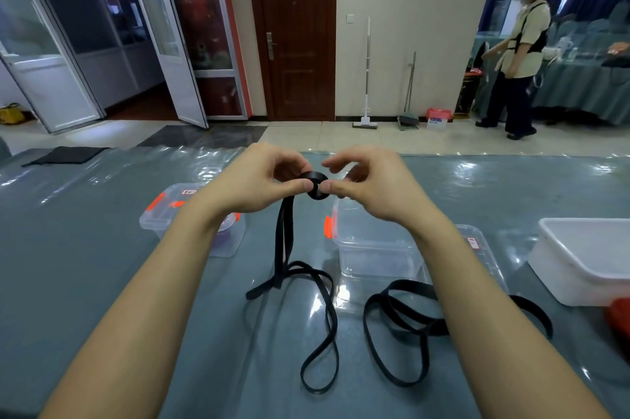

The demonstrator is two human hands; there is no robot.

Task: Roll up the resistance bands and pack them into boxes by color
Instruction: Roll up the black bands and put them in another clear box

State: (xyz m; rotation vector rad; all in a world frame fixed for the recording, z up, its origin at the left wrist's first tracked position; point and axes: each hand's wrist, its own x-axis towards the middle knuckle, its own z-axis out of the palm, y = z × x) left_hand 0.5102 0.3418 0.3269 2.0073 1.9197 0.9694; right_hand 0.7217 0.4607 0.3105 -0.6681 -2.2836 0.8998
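Note:
A black resistance band [317, 313] is partly wound into a small tight roll [315, 184] held above the table. My left hand [262, 180] and my right hand [368, 185] pinch that roll from either side with thumb and fingers. The band's loose tail hangs down from the roll and lies looped on the table. A second black band [399, 326] lies unrolled to the right, partly under my right forearm. Two clear boxes with orange latches stand behind: the left box [177, 214] with something purple inside, and the right box [371, 244].
A white tub [579, 258] sits at the right, with a red object [618, 316] at the edge in front of it. The table wears a grey cloth under clear plastic [102, 248]. A dark cloth [64, 155] lies far left. Another person [518, 53] stands at a far table.

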